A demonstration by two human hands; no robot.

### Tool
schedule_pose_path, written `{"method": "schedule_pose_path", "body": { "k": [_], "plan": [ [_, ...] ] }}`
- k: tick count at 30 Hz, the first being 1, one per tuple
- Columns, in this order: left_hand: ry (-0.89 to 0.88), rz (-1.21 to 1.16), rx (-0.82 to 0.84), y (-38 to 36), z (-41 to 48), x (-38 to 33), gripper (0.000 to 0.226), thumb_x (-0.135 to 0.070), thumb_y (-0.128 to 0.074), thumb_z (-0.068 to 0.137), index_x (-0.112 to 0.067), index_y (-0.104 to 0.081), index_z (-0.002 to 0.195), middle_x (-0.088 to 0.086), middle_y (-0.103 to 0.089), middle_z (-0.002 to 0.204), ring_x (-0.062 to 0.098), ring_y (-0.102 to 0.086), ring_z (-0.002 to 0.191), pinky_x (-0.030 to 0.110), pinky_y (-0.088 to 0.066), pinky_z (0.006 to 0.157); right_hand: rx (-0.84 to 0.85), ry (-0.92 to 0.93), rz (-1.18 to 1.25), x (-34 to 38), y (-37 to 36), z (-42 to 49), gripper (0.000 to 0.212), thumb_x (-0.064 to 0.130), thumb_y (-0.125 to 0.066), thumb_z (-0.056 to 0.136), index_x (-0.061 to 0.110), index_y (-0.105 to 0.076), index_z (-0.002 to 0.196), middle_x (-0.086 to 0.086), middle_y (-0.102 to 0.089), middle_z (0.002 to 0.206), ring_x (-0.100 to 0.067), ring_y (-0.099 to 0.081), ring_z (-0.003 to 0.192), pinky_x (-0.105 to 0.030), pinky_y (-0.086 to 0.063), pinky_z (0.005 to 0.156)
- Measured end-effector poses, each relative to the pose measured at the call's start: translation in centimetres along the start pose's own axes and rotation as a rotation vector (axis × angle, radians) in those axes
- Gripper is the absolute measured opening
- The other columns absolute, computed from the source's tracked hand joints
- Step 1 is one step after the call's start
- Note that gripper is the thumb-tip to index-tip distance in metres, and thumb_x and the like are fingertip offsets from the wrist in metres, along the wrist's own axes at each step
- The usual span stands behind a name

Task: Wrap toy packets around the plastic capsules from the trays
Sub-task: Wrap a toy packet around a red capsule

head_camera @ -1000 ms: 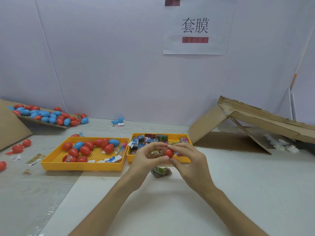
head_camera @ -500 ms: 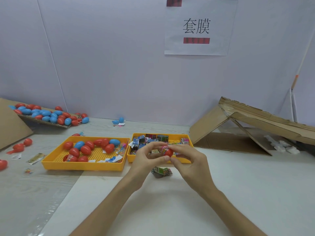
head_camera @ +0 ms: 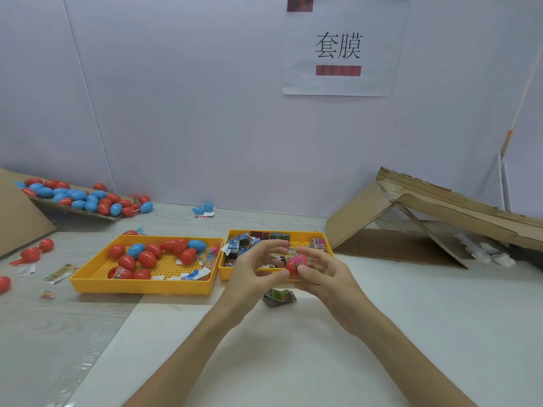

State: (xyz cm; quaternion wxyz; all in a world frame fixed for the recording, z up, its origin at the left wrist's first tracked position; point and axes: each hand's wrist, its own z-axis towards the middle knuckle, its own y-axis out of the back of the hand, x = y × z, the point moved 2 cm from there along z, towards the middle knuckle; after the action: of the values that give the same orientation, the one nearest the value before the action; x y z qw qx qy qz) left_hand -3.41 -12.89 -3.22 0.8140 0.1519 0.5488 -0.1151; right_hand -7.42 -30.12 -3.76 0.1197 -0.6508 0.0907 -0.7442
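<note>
A red plastic capsule with a pink printed packet partly around it sits between my two hands above the table's near middle. My right hand grips it with thumb and fingers. My left hand pinches its left end with the thumb, the other fingers spread above. Behind them, the right yellow tray holds several printed toy packets. The left yellow tray holds several red and blue capsules. A green packet lies on the table just below my hands.
A cardboard slope at the far left carries a pile of red and blue capsules. Loose red capsules and wrappers lie left of the trays. A folded cardboard tent stands at the right. A paper sign hangs on the wall.
The pink packet now covers more of the red capsule. My left fingers have spread upward and my right hand has turned round the capsule; both hands stay in the same place.
</note>
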Motion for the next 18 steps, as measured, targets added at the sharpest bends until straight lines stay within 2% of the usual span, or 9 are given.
{"method": "schedule_pose_path", "body": {
  "k": [3,4,8,10,13,18],
  "plan": [
    [0.086,-0.062,-0.033,0.22,0.06,0.26,0.024,-0.016,-0.075,0.090,-0.028,-0.072,0.110,0.000,-0.073,0.099,0.017,-0.072,0.091,0.033,-0.061,0.079,-0.053,0.062,-0.042,0.26,0.34,-0.05,0.048,0.009,-0.078,0.075,0.014,-0.069,0.122,-0.017,-0.070,0.117,-0.030,-0.071,0.105,-0.039,-0.058,0.090],
    [0.120,-0.102,-0.013,0.13,0.02,0.27,0.020,-0.020,-0.074,0.090,-0.023,-0.072,0.110,0.006,-0.074,0.099,0.020,-0.073,0.088,0.033,-0.061,0.079,-0.064,0.097,-0.095,0.38,0.36,-0.09,0.045,0.006,-0.079,0.077,0.016,-0.070,0.120,-0.013,-0.072,0.116,-0.028,-0.071,0.104,-0.038,-0.057,0.090],
    [0.190,-0.234,0.069,-0.48,-0.24,0.20,0.037,-0.032,-0.072,0.083,-0.015,-0.070,0.115,0.014,-0.076,0.101,0.030,-0.075,0.091,0.030,-0.061,0.079,-0.059,0.238,-0.251,0.91,-0.02,-0.47,0.037,0.004,-0.082,0.076,0.023,-0.075,0.107,-0.003,-0.076,0.105,-0.015,-0.071,0.098,-0.023,-0.055,0.077],
    [0.185,-0.273,0.066,-0.44,-0.28,0.16,0.037,-0.029,-0.072,0.082,-0.013,-0.070,0.115,0.015,-0.076,0.101,0.031,-0.074,0.092,0.030,-0.061,0.079,-0.050,0.294,-0.325,1.05,-0.12,-0.62,0.037,0.001,-0.081,0.079,0.026,-0.075,0.105,0.000,-0.076,0.104,-0.015,-0.071,0.099,-0.024,-0.056,0.077],
    [0.173,-0.299,0.033,-0.08,-0.18,0.12,0.035,-0.025,-0.073,0.081,-0.011,-0.072,0.113,0.017,-0.075,0.101,0.032,-0.074,0.093,0.028,-0.060,0.077,-0.044,0.325,-0.394,1.01,-0.24,-0.64,0.031,0.006,-0.080,0.083,0.028,-0.075,0.104,0.002,-0.075,0.104,-0.016,-0.071,0.100,-0.024,-0.056,0.078],
    [0.173,-0.283,0.047,-0.11,-0.23,0.12,0.034,-0.024,-0.073,0.081,-0.007,-0.071,0.109,0.018,-0.076,0.099,0.033,-0.074,0.094,0.030,-0.061,0.079,-0.071,0.357,-0.509,0.79,0.09,-0.54,0.025,0.009,-0.080,0.083,0.019,-0.075,0.106,0.004,-0.075,0.102,-0.018,-0.071,0.098,-0.031,-0.059,0.082]
  ]
}}
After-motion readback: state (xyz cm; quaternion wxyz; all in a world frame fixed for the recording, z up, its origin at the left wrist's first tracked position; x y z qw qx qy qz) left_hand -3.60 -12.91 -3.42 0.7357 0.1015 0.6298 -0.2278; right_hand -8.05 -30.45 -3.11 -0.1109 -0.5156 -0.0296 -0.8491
